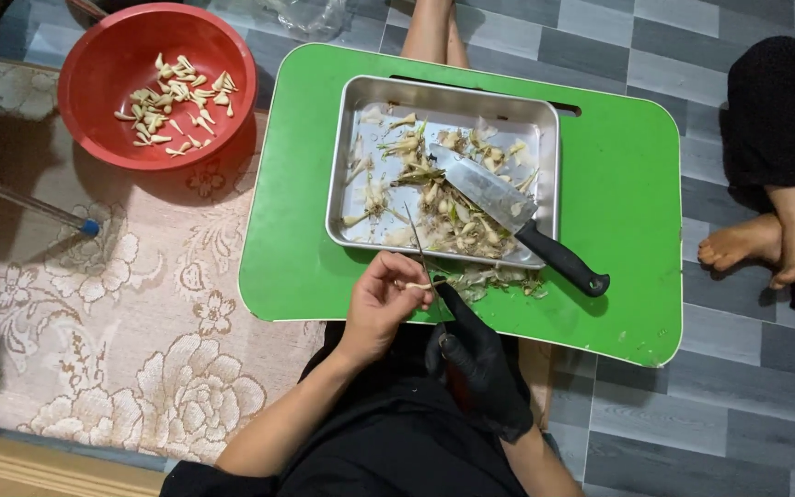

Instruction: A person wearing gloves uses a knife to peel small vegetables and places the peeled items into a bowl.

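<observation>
1. Left hand (381, 302), bare, pinches a small pale clove (413, 286) between thumb and fingertips, over the near edge of the green board (637, 184).
2. Right hand (480, 368), in a black glove, is clenched round the handle of a thin paring knife (419, 244). The blade points away from the body, its lower part against the clove.
3. Judged step: trimming or skinning the clove. Whether the blade has already cut in, I cannot tell.
4. To do it well: short, shallow strokes, and turn the clove with the left fingertips rather than swinging the blade. Keep the thumb behind the edge, since the bare hand is the one at risk.
5. Work over the board so that skins fall on the peel heap (494, 279) lying at the tray's near rim.
6. Steel tray (347, 184) sits on the board and holds unpeeled cloves with stalks and scraps. A cleaver (508, 210) lies slantwise in it, black handle out over the rim onto the board, just beyond the working hands. Mind that handle when reaching for more.
7. Red bowl (103, 101) on the rug (140, 304), well to the left of the board, holds clean pale cloves.
8. Another person's bare feet (766, 244) rest on the grey floor at right, apart from the work.
</observation>
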